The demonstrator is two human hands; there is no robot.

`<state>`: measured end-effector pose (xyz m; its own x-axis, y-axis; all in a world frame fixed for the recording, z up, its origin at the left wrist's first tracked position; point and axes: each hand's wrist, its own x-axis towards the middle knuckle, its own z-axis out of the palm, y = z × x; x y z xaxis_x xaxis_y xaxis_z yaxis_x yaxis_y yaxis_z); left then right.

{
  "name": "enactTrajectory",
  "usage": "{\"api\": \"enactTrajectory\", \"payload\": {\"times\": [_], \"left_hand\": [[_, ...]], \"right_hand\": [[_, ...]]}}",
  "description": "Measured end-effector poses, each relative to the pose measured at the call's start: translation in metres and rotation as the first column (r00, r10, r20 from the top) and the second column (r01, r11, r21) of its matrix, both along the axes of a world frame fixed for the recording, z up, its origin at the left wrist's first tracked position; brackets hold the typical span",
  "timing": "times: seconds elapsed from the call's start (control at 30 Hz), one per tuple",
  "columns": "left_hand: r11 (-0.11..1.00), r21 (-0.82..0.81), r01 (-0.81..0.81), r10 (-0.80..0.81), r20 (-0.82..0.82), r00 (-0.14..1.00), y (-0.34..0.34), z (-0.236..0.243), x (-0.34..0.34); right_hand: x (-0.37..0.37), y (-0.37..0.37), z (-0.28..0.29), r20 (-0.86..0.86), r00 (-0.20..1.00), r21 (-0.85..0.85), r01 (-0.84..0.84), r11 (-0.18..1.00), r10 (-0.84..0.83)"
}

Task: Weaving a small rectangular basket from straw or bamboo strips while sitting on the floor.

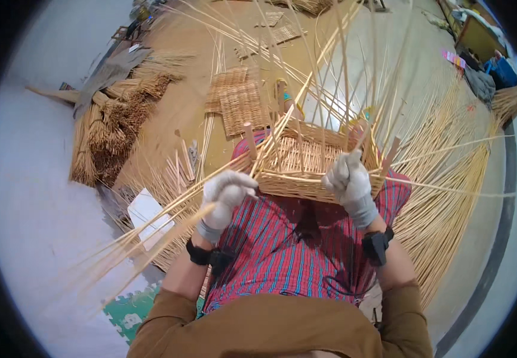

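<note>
Basket [306, 164] underside behind gloved hands

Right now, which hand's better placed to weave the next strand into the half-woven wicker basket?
Left, probably: the left hand grips loose pale wicker strands at the half-woven wicker basket corner; the right hand clamps its front rim.

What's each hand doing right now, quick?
Left hand: closed around a bundle of thin wicker rods.
Right hand: closed, gripping the near rim of the half-woven basket.
</note>
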<state>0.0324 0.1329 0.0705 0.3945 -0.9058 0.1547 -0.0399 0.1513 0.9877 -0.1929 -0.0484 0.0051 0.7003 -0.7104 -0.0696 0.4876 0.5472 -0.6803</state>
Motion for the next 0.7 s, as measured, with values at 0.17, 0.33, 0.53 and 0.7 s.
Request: {"api": "enactTrajectory", "payload": {"times": [0.17, 0.33, 0.53, 0.7], "left_hand": [[0.943, -0.037, -0.331, 0.332, 0.034, 0.943, 0.016, -0.055, -0.038], [0.695, 0.523, -0.493, 0.515, 0.117, 0.849, 0.0, -0.118, -0.006], [0.824, 0.46, -0.331, 0.272, 0.191, 0.943, -0.031, -0.127, 0.029], [0.959, 0.167, -0.229, 0.255, -0.157, 0.954, -0.031, -0.109, 0.016]], "right_hand": [[0.008, 0.006, -0.017, 0.151, 0.988, -0.097, -0.025, 0.995, 0.04], [0.015, 0.019, 0.001, -0.009, 0.999, -0.257, 0.03, 0.966, -0.034], [-0.001, 0.004, 0.022, -0.195, 0.935, -0.775, 0.037, 0.631, -0.295], [0.003, 0.003, -0.002, -0.245, 0.881, -0.322, 0.321, 0.891, -0.406]]}}
